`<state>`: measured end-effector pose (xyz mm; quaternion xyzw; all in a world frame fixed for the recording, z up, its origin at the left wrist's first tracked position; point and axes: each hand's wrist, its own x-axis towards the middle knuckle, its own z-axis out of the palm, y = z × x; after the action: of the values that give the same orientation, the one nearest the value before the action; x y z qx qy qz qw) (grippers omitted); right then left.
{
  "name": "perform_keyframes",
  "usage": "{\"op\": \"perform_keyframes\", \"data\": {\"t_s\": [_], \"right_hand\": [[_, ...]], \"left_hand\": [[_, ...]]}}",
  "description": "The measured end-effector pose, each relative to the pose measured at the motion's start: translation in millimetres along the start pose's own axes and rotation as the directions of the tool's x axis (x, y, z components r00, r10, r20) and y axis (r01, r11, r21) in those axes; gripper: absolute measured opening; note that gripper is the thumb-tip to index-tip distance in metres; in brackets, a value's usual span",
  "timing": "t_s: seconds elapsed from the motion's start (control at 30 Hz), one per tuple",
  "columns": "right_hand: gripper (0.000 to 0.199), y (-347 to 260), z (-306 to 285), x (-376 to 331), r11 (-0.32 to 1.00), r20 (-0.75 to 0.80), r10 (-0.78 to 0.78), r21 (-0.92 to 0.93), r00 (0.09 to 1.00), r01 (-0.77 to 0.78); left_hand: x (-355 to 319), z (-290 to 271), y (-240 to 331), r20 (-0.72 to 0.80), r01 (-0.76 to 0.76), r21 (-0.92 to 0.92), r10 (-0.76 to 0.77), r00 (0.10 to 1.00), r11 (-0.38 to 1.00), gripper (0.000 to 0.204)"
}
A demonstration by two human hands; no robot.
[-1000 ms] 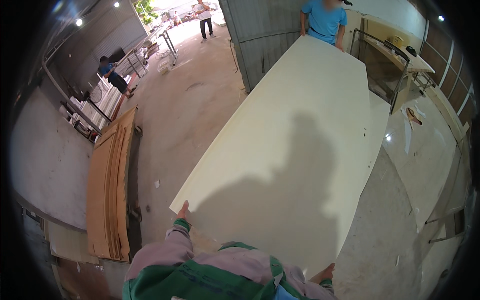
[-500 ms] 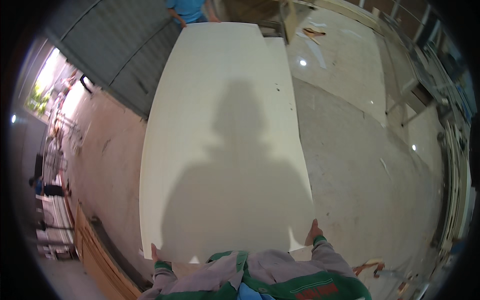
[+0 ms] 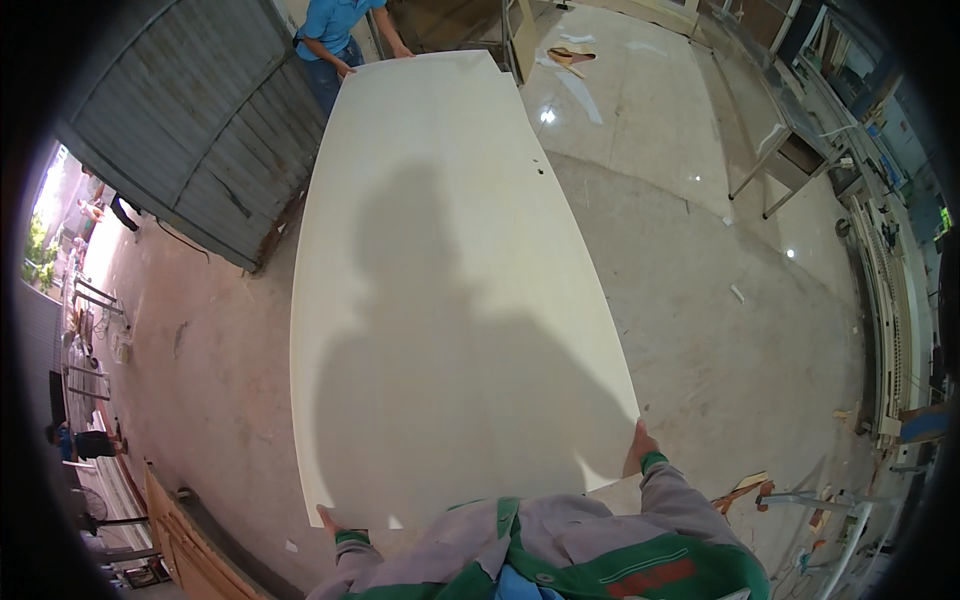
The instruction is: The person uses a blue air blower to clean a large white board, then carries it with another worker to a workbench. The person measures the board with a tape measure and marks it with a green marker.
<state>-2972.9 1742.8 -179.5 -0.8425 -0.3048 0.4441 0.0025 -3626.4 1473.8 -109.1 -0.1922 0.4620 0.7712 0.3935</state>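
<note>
Two hands grip the near end as I watch remotely: the left hand (image 3: 338, 524) clasps the near left corner of a pale panel (image 3: 450, 400), and the right hand (image 3: 643, 450) has its right edge, by the near right corner; the fingers underneath are hidden. I judge this step to be a shared hold, so any next move calls for matched effort at both ends. The right forearm (image 3: 680, 500) reaches farther forward than the left forearm (image 3: 352, 565). Outward, the panel stretches over the floor (image 3: 700, 350) to its far edge, held by a co-worker (image 3: 345, 22); I can't tell what else supports it.
</note>
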Motion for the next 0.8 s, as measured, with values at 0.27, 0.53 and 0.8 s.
{"op": "perform_keyframes", "data": {"t_s": [0.27, 0.53, 0.8], "right_hand": [[0.100, -6.6, 4.3, -24.5, 1.000, 0.044, 0.015, -0.026, 0.999, -0.013], [0.104, -14.0, 15.0, -16.9, 0.997, 0.110, 0.027, -0.076, 0.994, -0.019], [0.109, -33.1, -4.1, 31.2, 0.999, 0.086, 0.004, -0.038, 0.996, -0.001]], "left_hand": [[39.8, -2.8, -37.2, 0.007, 0.058, 0.096, -0.059, 0.998, 0.994, 0.080], [59.1, 24.9, -23.7, 0.070, 0.105, 0.138, -0.115, 0.991, 0.985, 0.079], [52.0, 69.0, -83.6, -0.144, 0.147, 0.198, -0.120, 0.982, 0.969, 0.071]]}}
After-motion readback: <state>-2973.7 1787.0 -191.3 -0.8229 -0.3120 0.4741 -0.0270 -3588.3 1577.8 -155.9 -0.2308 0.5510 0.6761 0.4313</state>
